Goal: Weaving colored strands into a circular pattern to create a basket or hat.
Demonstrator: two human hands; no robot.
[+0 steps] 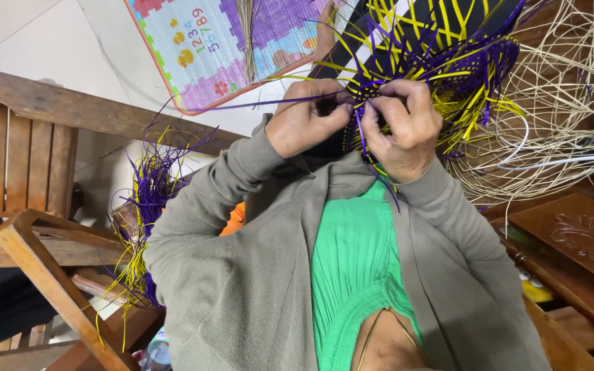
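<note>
Purple-yellow woven piece [448, 62] pinched at edge by left hand [307, 117] and right hand [400, 127], both grips clenched on strips

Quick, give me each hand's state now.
Left hand: closed, pinching a purple strip.
Right hand: closed on the purple-and-yellow weaving.

Pale tiled floor [29, 31] carries a foam mat [228, 48] at twelve o'clock, a bundle of straw [246, 34] lying across it. At nine o'clock stands a wooden bench [15, 151], with a purple-and-yellow strip bundle [147, 199] just beside it. Pale cane [572, 103] heaps at two o'clock
</note>
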